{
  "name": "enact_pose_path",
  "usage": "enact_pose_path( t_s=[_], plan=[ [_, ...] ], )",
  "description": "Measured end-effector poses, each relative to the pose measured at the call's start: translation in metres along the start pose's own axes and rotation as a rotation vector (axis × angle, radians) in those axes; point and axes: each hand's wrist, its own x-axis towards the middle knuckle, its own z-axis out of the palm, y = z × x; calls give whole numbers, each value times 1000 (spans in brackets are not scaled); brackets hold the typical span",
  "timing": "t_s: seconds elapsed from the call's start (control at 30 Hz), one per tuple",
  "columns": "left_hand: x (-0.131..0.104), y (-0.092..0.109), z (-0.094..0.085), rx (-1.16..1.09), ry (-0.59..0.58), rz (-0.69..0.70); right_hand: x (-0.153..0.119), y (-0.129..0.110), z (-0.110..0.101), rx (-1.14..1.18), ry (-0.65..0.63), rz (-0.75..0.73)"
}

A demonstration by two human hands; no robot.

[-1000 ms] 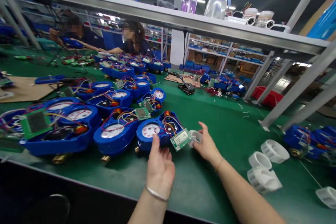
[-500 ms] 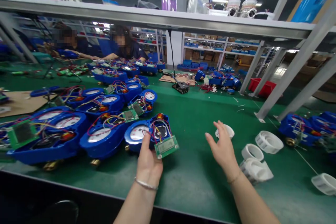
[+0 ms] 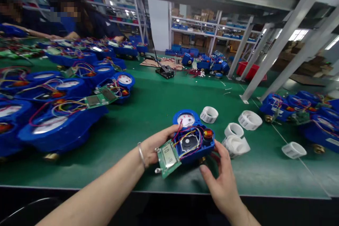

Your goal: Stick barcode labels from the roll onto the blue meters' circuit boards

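Observation:
A blue meter (image 3: 194,153) with a round white dial and an open wiring compartment is between my hands above the green table. My left hand (image 3: 159,144) grips its left side, its fingers partly hidden beneath the meter. A green circuit board (image 3: 168,158) with a lit display hangs by wires in front of that hand. At the meter's right edge, my right hand (image 3: 221,176) touches the housing with its fingers, its thumb apart near a brass fitting (image 3: 202,160). Just beyond lies a roll of white labels (image 3: 209,114).
Several blue meters (image 3: 55,130) crowd the left, and more (image 3: 324,130) stand at the right. Label rolls (image 3: 250,120) lie right of my hands. Metal posts (image 3: 286,39) rise at the right. People (image 3: 87,17) sit across the table.
The meter has moved right, away from the left group, in my left hand, and turned. My right hand has come to its right edge. The view has shifted right and down.

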Motion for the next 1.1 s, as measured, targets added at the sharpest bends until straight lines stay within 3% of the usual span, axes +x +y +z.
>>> enact_pose_path(
  t_s=[0.1,0.23,0.37,0.47,0.57,0.67,0.73,0.93,1.1],
  plan=[
    [8,3,7,34,-74,0,-4,0,-9,-144,38,-44],
    [-6,2,-2,67,-54,75,0,0,-13,-261,68,-100],
    [-33,-15,-17,69,70,338,6,-1,-9,-382,141,-269],
    [-51,-41,-26,110,67,523,11,-4,-4,-407,103,-356],
    [-62,-62,-35,496,46,695,13,-5,-2,-407,104,-394],
    [-65,-70,-42,935,194,823,14,-4,-3,-408,120,-427],
    [-63,-69,-42,1029,287,841,14,-4,-4,-410,131,-441],
    [-64,-62,-23,757,260,728,14,-6,-4,-405,142,-437],
    [-75,-51,-9,266,148,579,14,-12,-6,-385,212,-440]
  ],
)
